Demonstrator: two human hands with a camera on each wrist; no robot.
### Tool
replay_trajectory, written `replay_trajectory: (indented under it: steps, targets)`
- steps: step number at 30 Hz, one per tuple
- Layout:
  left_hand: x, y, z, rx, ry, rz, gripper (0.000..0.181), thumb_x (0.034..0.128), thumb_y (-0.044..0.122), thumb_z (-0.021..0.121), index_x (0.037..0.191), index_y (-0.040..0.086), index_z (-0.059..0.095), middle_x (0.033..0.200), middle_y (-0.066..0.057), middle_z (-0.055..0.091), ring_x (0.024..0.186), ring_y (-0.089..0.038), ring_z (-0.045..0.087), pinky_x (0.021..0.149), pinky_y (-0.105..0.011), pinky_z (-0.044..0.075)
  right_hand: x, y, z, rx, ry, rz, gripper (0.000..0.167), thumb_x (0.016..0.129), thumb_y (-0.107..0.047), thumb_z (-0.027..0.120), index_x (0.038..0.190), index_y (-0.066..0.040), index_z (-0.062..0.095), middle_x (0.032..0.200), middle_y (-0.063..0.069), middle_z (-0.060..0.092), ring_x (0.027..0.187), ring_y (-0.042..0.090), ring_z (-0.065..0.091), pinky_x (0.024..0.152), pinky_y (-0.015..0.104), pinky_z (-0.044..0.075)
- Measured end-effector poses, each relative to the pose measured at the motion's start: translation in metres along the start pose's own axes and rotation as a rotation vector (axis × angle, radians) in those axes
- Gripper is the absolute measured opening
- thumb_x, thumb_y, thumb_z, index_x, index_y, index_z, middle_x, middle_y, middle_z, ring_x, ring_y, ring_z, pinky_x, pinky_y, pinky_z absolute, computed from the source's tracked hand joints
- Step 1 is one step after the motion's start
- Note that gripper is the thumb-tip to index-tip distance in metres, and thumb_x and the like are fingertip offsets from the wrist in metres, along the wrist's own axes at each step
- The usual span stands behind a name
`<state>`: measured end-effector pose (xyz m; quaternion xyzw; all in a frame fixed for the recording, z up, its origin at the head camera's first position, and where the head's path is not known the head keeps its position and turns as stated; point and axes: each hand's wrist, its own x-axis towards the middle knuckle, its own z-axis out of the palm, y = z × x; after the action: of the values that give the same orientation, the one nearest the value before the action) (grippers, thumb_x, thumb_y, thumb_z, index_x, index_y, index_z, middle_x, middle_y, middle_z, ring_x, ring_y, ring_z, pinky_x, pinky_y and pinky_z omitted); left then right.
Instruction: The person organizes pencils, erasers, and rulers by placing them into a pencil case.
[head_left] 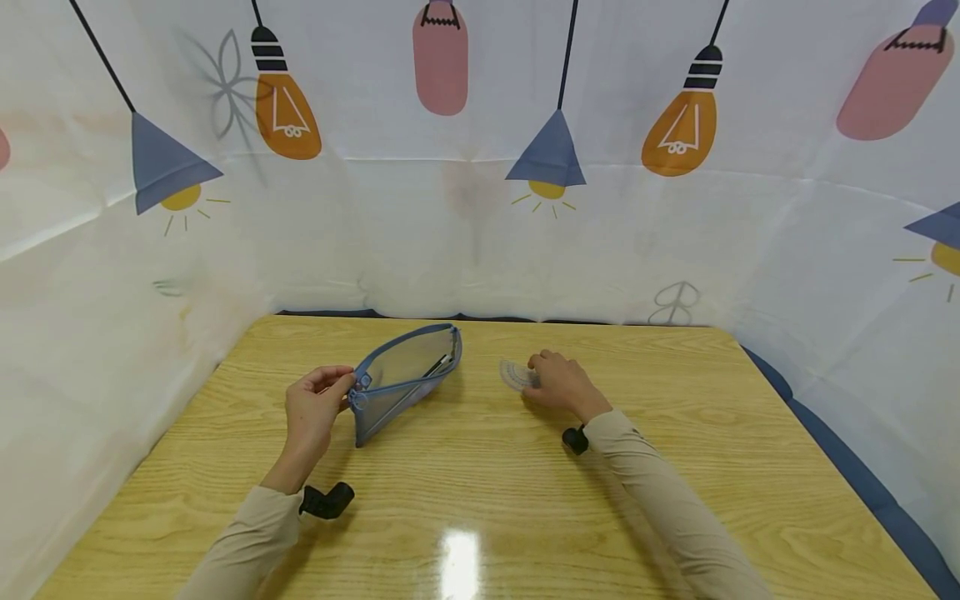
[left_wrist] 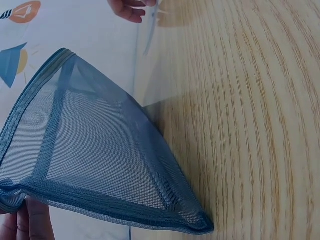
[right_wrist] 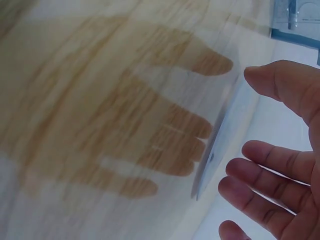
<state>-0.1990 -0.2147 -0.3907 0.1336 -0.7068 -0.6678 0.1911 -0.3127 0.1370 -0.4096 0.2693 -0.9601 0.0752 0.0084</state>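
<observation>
My left hand [head_left: 313,410] pinches the near left corner of a blue mesh zipper pouch [head_left: 393,402], beside its zip. The pouch's mouth gapes, and a dark pen-like item [head_left: 438,365] shows inside. In the left wrist view the pouch's mesh side [left_wrist: 100,130] fills much of the picture, and only a few left fingers [left_wrist: 37,220] show. To the right, my right hand [head_left: 561,385] is over a clear protractor [head_left: 516,375] lying on the table. The right wrist view shows the thumb and fingers spread, with a small gap between them and the protractor's thin edge [right_wrist: 212,150].
A glossy wood-grain table [head_left: 480,483] carries everything, with a bright light reflection near its front. A white printed cloth [head_left: 465,233] hangs behind the table and along its sides. Each wrist wears a black camera mount [head_left: 327,501].
</observation>
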Motion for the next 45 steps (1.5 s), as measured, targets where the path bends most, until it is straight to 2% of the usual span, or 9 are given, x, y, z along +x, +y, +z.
replay_trajectory:
  steps: [8, 15, 25, 34, 39, 45]
  targets:
    - [-0.0005, 0.0007, -0.0001, 0.002, 0.004, -0.007, 0.024, 0.0909, 0.010, 0.069, 0.107, -0.008, 0.066, 0.083, 0.003, 0.066, 0.072, -0.006, 0.062, 0.061, -0.022, 0.054, 0.0022, 0.0016, 0.0040, -0.014, 0.008, -0.008, 0.049, 0.089, -0.039, 0.068, 0.121, -0.002, 0.061, 0.109, 0.010, 0.059, 0.090, 0.024, 0.056, 0.072, 0.043, 0.049]
    - [-0.0006, 0.0011, 0.0005, -0.009, 0.004, -0.002, 0.024, 0.0908, 0.009, 0.069, 0.107, -0.009, 0.066, 0.082, 0.003, 0.065, 0.071, -0.006, 0.062, 0.061, -0.022, 0.054, 0.0040, 0.0021, 0.0068, -0.019, -0.002, 0.015, 0.047, 0.089, -0.040, 0.067, 0.118, -0.004, 0.061, 0.107, 0.009, 0.058, 0.088, 0.023, 0.055, 0.071, 0.042, 0.049]
    - [0.0001, 0.0007, 0.0004, -0.028, 0.001, 0.003, 0.023, 0.0909, 0.007, 0.068, 0.107, -0.009, 0.065, 0.084, 0.002, 0.065, 0.072, -0.007, 0.062, 0.061, -0.022, 0.054, 0.0057, 0.0007, 0.0062, -0.015, -0.034, 0.045, 0.052, 0.091, -0.042, 0.066, 0.124, -0.002, 0.059, 0.117, 0.013, 0.057, 0.097, 0.027, 0.056, 0.076, 0.047, 0.049]
    - [0.0004, -0.0009, -0.0006, -0.011, -0.002, -0.005, 0.025, 0.0911, 0.009, 0.069, 0.108, -0.008, 0.066, 0.082, 0.004, 0.065, 0.072, -0.006, 0.062, 0.060, -0.022, 0.054, 0.0056, 0.0007, 0.0062, -0.003, -0.046, 0.035, 0.044, 0.092, -0.039, 0.066, 0.116, -0.003, 0.062, 0.105, 0.009, 0.056, 0.087, 0.023, 0.055, 0.072, 0.044, 0.048]
    - [0.0001, -0.0016, -0.0007, -0.017, 0.002, -0.001, 0.024, 0.0908, 0.009, 0.069, 0.108, -0.009, 0.066, 0.081, 0.004, 0.066, 0.072, -0.006, 0.062, 0.060, -0.022, 0.054, 0.0046, 0.0013, 0.0055, -0.007, -0.062, 0.020, 0.044, 0.093, -0.038, 0.065, 0.117, -0.002, 0.061, 0.104, 0.009, 0.055, 0.086, 0.023, 0.054, 0.072, 0.045, 0.048]
    - [-0.0004, -0.0017, -0.0005, -0.031, 0.004, 0.008, 0.023, 0.0906, 0.007, 0.068, 0.107, -0.009, 0.066, 0.083, 0.003, 0.066, 0.072, -0.007, 0.062, 0.060, -0.022, 0.054, 0.0042, 0.0010, 0.0041, -0.019, -0.065, 0.020, 0.040, 0.092, -0.039, 0.065, 0.108, -0.002, 0.061, 0.097, 0.008, 0.053, 0.079, 0.021, 0.052, 0.066, 0.042, 0.046]
